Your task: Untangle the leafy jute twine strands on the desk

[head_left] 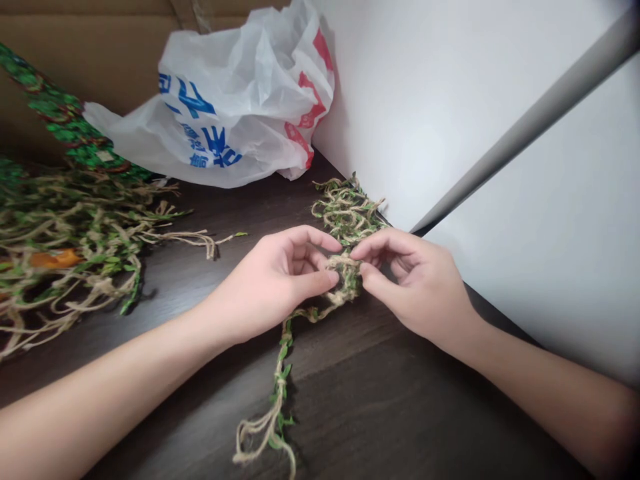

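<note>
My left hand [280, 280] and my right hand [410, 283] meet over a dark wooden table [380, 407]. Both pinch a small coil of jute twine with green leaves [345, 277] between thumb and fingers. The twine's loose tail [277, 393] runs from the coil toward me and ends in a frayed loop near the bottom edge. Just behind the hands lies a small heap of the same leafy twine [347, 210], against the white wall.
A large tangle of leafy jute twine [70, 247] covers the table's left side, with something orange in it. A white plastic bag [230, 100] with blue and red print sits at the back. A white wall [500, 133] with a grey bar bounds the right.
</note>
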`<action>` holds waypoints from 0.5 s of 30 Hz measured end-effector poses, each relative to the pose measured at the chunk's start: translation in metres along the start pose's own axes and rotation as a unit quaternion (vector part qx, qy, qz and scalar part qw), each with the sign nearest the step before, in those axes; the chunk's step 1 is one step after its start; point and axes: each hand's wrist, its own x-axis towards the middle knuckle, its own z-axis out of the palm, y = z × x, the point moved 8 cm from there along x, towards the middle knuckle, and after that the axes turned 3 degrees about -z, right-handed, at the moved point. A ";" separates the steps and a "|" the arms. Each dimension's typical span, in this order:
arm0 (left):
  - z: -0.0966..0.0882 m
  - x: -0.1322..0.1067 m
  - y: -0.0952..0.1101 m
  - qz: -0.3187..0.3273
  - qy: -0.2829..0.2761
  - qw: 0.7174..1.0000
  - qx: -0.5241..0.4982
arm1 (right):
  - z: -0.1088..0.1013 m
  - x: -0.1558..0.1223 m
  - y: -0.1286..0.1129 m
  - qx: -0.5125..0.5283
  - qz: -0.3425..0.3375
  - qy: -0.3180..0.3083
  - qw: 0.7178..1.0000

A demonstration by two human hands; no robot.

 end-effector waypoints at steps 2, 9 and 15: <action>0.002 0.000 -0.001 -0.009 -0.012 1.000 0.009 | 0.001 0.001 0.002 0.011 0.002 -0.004 1.000; -0.004 -0.002 0.003 0.015 0.041 0.987 -0.156 | 0.008 0.000 0.005 0.028 0.007 -0.022 0.999; -0.002 -0.002 0.000 -0.004 0.046 0.982 -0.183 | 0.011 -0.003 0.002 0.050 0.000 -0.042 0.998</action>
